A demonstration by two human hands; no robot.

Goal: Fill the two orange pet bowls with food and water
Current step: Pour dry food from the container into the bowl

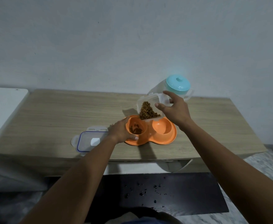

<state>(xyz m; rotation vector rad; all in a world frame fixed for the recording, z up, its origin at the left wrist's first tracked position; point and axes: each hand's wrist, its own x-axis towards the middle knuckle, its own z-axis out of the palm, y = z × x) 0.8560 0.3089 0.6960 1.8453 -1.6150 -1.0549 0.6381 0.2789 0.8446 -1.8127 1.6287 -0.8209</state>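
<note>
An orange double pet bowl (163, 139) sits on the wooden table (55, 115). Its left bowl (136, 126) holds a little brown kibble (136, 130); the right bowl (162, 128) looks empty. My left hand (122, 130) grips the dish's left rim. My right hand (174, 109) holds a clear plastic container (144, 101) tilted over the left bowl, with kibble (147, 111) piled at its lower edge. A clear jug with a turquoise lid (177, 84) stands behind my right hand.
The container's clear lid with a blue seal (88, 140) lies on the table left of the dish. A white surface (2, 107) adjoins the table's left side. A black mat (164, 191) with scattered crumbs lies on the floor below.
</note>
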